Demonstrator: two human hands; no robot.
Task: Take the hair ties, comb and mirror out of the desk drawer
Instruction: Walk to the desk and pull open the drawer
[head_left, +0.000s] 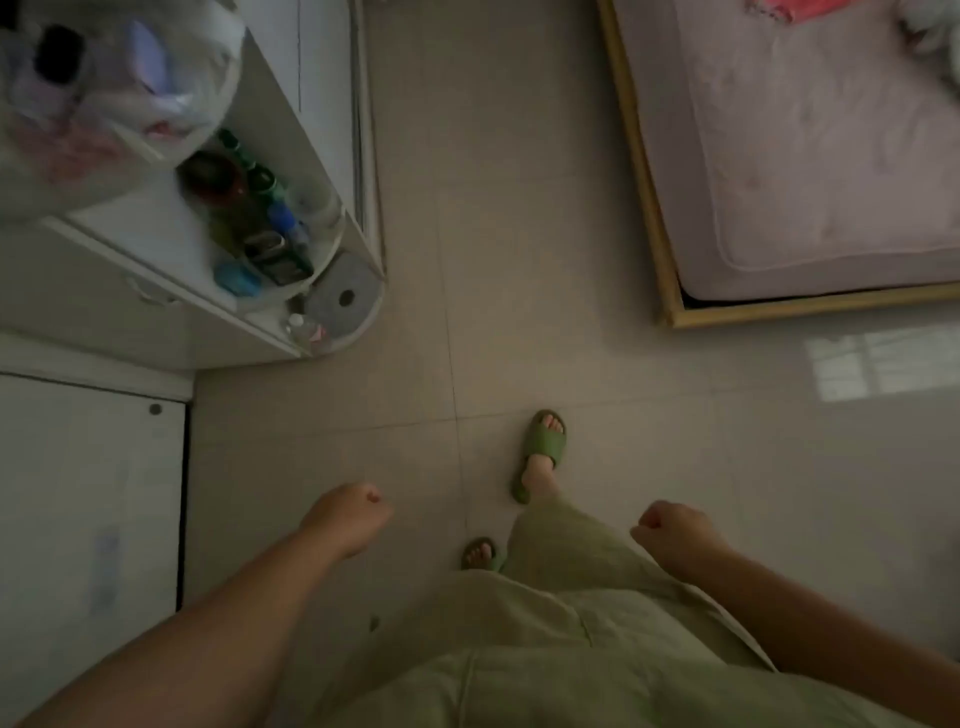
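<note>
I look straight down at a tiled floor in a dim room. My left hand hangs low on the left, fingers curled into a loose fist with nothing in it. My right hand is on the right, also curled shut and holding nothing. A white desk stands at the upper left; a closed drawer front with a handle shows on its side. No hair ties, comb or mirror are in sight.
A rounded end shelf on the desk holds several bottles and small items. A plastic bag lies on the desk top. A white cabinet is at the left. A wood-framed bed fills the upper right. My feet wear green slippers.
</note>
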